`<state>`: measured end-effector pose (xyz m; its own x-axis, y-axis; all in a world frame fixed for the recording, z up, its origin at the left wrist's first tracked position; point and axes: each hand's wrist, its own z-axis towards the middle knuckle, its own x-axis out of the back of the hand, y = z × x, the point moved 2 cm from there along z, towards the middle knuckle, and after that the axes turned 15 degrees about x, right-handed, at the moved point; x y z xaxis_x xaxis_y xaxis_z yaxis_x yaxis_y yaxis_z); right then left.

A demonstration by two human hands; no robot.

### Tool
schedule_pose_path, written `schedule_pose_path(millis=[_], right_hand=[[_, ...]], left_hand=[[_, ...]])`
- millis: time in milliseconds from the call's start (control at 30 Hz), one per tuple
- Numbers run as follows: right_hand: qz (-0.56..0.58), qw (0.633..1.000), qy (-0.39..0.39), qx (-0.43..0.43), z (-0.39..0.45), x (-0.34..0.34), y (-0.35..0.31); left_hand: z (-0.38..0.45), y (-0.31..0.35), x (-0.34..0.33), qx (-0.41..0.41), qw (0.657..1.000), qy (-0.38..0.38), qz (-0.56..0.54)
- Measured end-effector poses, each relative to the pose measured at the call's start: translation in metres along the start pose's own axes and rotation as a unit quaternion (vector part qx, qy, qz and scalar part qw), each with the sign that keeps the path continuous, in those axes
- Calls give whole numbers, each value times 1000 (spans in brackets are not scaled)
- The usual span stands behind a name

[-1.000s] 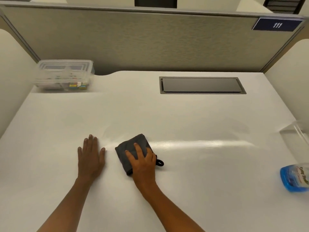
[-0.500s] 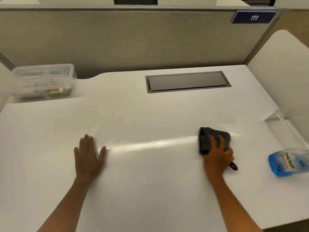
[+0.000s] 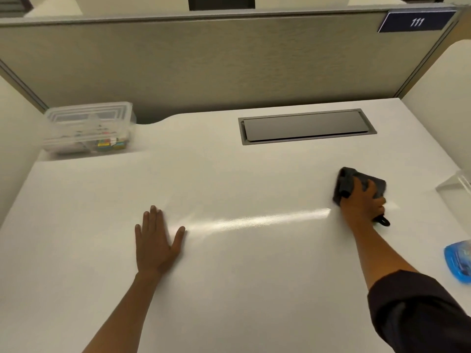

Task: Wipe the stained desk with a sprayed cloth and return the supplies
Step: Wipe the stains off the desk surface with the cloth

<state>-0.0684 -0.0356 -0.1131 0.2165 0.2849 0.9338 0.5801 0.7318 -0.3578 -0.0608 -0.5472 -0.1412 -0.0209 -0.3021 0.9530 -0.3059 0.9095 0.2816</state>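
Two hands on the desk [image 3: 229,289] (right [image 3: 363,203] clutching cloth [image 3: 349,183]).

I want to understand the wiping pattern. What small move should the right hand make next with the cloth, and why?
Probably sweep the cloth back toward the left hand. The right hand presses it near the desk's right side, close to the blue bottle.

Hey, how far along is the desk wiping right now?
Midway. Done: no stains show on the white desk. In hand: the right hand presses the dark grey cloth down; the left hand lies flat. Left: returning cloth and blue spray bottle.
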Motion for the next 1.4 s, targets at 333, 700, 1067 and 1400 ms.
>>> schedule_pose_path(millis=[333,700,1067,1400], right_hand=[[35,958,-104,265,-111,-73,-196],[33,911,-137,388,-266,-86,-215],[-7,938,-34,346,-250,-55,-100],[-41,990,104,84,-137,-2,34]], left_hand=[[7,-5,0,7,999,-22,-42],[17,-11,0,28,992,-73,-95],[9,-2,2,19,997,-36,-66],[-13,8,4,22,996,-44,-72]])
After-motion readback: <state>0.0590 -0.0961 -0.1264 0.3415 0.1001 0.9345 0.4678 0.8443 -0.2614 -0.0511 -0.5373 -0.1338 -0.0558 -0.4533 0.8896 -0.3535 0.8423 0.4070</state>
